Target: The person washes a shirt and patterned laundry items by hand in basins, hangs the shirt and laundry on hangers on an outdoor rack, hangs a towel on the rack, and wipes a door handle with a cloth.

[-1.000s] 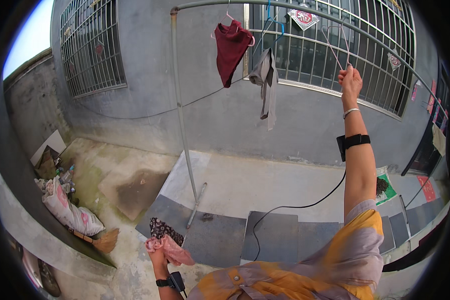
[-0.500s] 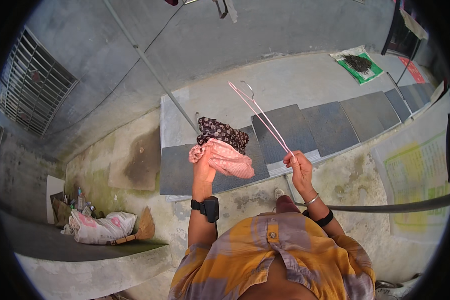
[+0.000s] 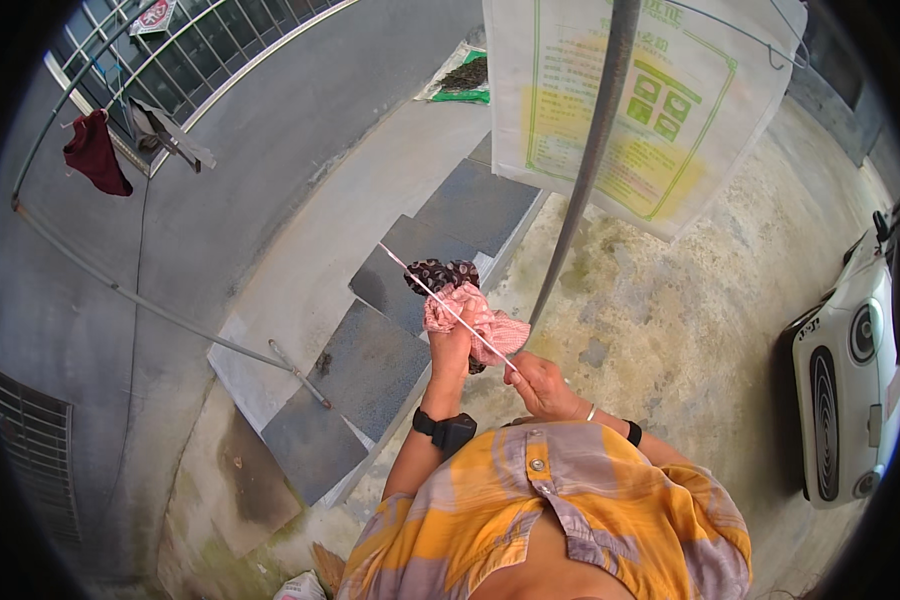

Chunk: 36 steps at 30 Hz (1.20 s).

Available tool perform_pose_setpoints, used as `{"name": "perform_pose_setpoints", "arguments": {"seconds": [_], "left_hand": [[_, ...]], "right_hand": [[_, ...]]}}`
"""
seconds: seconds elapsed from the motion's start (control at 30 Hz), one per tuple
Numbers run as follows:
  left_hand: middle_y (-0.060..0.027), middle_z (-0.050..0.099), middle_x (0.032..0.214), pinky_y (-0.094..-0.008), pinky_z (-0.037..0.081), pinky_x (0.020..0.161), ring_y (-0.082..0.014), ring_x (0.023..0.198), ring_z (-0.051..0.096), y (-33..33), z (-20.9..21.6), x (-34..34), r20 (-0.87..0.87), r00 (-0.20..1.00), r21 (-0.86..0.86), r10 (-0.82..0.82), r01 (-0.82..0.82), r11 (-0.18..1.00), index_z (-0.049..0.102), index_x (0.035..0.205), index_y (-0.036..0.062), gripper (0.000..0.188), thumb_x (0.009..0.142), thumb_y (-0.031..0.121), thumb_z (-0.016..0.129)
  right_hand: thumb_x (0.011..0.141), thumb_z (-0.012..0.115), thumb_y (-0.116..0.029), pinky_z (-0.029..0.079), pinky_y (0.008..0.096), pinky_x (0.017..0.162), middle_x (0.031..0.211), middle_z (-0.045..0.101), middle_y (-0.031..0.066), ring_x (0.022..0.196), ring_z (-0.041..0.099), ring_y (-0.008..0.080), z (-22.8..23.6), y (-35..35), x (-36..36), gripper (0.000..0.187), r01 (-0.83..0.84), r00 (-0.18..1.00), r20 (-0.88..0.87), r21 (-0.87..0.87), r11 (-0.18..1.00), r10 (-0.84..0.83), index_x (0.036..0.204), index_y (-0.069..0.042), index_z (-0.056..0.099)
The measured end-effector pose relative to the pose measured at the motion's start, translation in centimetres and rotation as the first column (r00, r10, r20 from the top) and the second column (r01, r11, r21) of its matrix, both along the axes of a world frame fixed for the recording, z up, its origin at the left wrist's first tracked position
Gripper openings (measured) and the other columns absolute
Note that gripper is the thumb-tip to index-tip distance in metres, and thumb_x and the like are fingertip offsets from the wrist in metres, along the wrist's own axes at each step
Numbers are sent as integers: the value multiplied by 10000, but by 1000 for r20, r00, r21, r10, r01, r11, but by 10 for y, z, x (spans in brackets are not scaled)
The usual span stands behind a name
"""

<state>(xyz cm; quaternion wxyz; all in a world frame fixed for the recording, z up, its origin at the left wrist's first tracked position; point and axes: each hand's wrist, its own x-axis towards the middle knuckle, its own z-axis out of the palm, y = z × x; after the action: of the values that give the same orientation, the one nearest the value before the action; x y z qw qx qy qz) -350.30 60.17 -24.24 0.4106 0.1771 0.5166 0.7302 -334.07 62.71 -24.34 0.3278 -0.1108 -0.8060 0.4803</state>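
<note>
My left hand (image 3: 451, 350) is closed round a bunched pink patterned cloth (image 3: 502, 330). A dark cloth with pale dots (image 3: 438, 274) bulges out beyond the pink one, and a bit of dark cloth shows beneath it too; how the left hand grips it is hidden. In my right hand (image 3: 540, 385) the fingers pinch one end of a thin pink clothes hanger (image 3: 399, 261). Seen nearly edge-on, the hanger slants up and left across the front of the cloths. Whether it touches them I cannot tell.
A metal pole (image 3: 585, 160) rises just beyond my right hand, beside a hanging white printed sheet (image 3: 515, 110). Dark slabs (image 3: 370, 355) edge the raised walkway. A maroon garment (image 3: 98, 155) hangs at far left. To the right stands a white vehicle (image 3: 845, 390).
My view has turned to the right. The right hand has brought the hanger over to the cloths, and both hands are now closer together. The left hand still holds the pink cloth.
</note>
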Motion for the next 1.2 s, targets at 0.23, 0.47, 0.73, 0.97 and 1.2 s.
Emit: {"name": "perform_pose_setpoints", "arguments": {"seconds": [0.23,0.47,0.73,0.97,1.2], "left_hand": [[-93,585,857,-287,462,692,-219,777,569,88,9,184,-453,639,-578,-621,319,751,476,1059,-14,484,677,170,708],[-234,376,1220,-400,354,904,-385,1089,379,163,4,398,-669,-68,-736,-740,195,648,339,1257,40,850,572,358,728],[-224,456,1181,-380,378,899,-370,1065,451,244,8,548,-809,88,-415,-581,615,670,554,1053,49,512,601,214,730],[-56,587,936,-237,467,688,-116,828,566,347,-11,591,-645,533,-260,-548,521,813,601,873,18,97,785,22,561],[-35,597,967,-232,431,742,-114,870,548,500,-92,654,-243,616,-188,-750,728,659,553,1034,16,244,795,64,571]], "right_hand": [[820,478,-22,373,375,525,651,399,138,590,450,312,-6,42,193,75,274,961,29,-36,961,-273,767,3,432],[850,455,-71,410,344,547,713,471,120,634,496,279,-15,87,386,80,368,929,43,8,930,-368,810,-7,484],[884,420,-92,415,285,536,646,503,66,587,516,162,0,131,540,191,649,721,-20,-329,686,-693,752,3,521],[904,356,-94,428,239,502,641,489,78,556,515,136,13,205,640,275,724,600,-19,-412,553,-800,681,28,460],[907,377,-129,414,221,494,623,527,73,536,506,112,22,312,699,280,747,491,-79,-473,466,-867,687,9,482]]}}
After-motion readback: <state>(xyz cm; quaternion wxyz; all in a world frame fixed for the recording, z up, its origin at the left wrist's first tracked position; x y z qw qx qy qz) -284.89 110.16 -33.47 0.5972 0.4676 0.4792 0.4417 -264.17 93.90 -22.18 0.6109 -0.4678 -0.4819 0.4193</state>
